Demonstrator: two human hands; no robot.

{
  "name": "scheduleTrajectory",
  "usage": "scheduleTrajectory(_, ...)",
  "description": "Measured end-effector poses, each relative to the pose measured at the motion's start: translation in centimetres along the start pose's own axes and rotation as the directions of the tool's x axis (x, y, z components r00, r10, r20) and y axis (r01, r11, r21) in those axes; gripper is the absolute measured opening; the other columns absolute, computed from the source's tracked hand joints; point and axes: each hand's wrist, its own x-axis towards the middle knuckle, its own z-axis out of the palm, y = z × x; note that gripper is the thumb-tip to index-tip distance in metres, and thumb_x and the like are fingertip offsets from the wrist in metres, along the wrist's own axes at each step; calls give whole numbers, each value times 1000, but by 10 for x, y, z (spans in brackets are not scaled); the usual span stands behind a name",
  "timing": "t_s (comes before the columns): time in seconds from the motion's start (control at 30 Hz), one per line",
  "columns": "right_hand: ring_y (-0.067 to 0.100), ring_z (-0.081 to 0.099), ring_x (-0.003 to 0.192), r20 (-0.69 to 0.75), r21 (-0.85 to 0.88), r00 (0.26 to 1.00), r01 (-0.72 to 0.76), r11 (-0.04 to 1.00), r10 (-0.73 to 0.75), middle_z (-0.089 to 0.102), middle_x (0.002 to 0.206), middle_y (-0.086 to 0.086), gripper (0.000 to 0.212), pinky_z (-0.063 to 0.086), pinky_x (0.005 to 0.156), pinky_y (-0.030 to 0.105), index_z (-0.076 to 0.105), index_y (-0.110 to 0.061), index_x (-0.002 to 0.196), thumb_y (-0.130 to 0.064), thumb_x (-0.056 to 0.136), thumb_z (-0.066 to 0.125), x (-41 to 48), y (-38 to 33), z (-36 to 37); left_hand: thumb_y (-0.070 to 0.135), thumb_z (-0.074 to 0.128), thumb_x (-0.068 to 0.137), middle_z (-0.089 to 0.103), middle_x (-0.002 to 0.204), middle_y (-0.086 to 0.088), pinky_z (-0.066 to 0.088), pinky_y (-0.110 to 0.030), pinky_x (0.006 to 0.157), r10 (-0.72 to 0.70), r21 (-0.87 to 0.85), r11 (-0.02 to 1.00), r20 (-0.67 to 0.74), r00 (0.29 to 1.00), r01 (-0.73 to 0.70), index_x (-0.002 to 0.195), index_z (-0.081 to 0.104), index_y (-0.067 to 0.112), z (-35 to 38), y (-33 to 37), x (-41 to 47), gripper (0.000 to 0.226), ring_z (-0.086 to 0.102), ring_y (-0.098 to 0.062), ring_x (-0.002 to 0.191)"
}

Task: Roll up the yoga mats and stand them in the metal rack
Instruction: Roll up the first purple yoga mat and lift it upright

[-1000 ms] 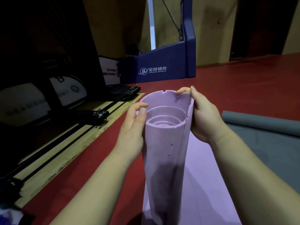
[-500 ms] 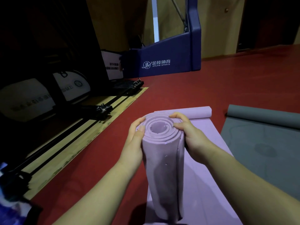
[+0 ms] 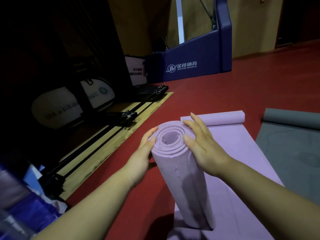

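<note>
Fingers (image 3: 153, 131) of the left hand (image 3: 143, 156) curl around the left side of the purple roll (image 3: 181, 179), thumb by its top rim. The roll stands nearly upright on a flat purple mat (image 3: 242, 170). On the roll's right side the right hand (image 3: 206, 148) clasps it, thumb on the rim. Farther right of the roll lies a grey mat (image 3: 290, 153), partly unrolled.
</note>
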Motion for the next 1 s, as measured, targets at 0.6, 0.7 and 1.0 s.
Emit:
scheduleTrajectory(0.6,23,65,78,488,-252,595,796,550,-639,71,77,-2,53,48,82,34,74,-33,123,-67,88,52,93,-123,144,60,38,103,77,110,-15,60,-38,78,-339,-566,809,-225,913,160,90,85,19,-160,-57,-36,64,74,-30,97)
scheduleTrajectory(0.7,20,65,80,611,-223,546,813,538,-572,71,78,-7,50,48,83,35,75,-41,117,-69,88,46,95,-128,205,66,27,103,70,129,-13,49,-53,103,-441,-629,760,-312,842,164,124,74,28,-203,-105,-54,64,65,-36,118)
scheduleTrajectory(1.0,18,60,101,885,-92,297,867,490,-358,71,102,-10,53,41,96,39,70,-42,117,-70,87,37,39,-124,410,15,67,99,72,88,-3,56,-35,77,-530,-211,789,-708,467,577,92,73,18,-287,-356,-265,9,63,-23,80)
